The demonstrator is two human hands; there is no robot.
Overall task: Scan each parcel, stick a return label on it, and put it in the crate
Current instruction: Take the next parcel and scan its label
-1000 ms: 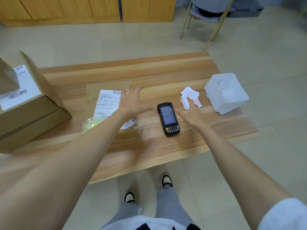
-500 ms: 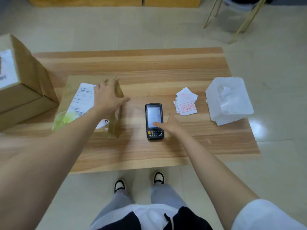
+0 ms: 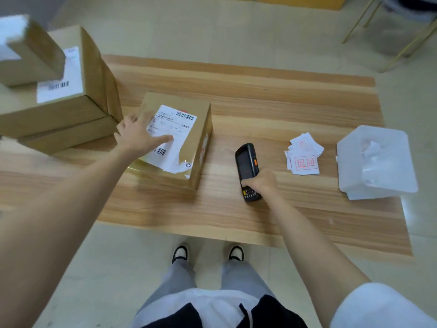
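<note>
A brown cardboard parcel (image 3: 198,138) with a white shipping label on top sits on the wooden table (image 3: 260,107), left of centre. My left hand (image 3: 139,136) rests flat on its top, fingers spread over the label. The black handheld scanner (image 3: 247,162) is tilted up off the table, and my right hand (image 3: 260,183) grips its lower end over the keypad. A small pile of white return labels (image 3: 303,153) with red print lies to the right of the scanner.
Larger stacked cardboard boxes (image 3: 59,95) stand at the table's left end. A white plastic container (image 3: 376,162) sits at the right end. A chair (image 3: 402,24) stands on the tiled floor at the far right. My feet are under the near edge.
My right hand has closed round the scanner and lifted its top end off the table. The parcel now lies flat under my left hand. The camera has shifted left.
</note>
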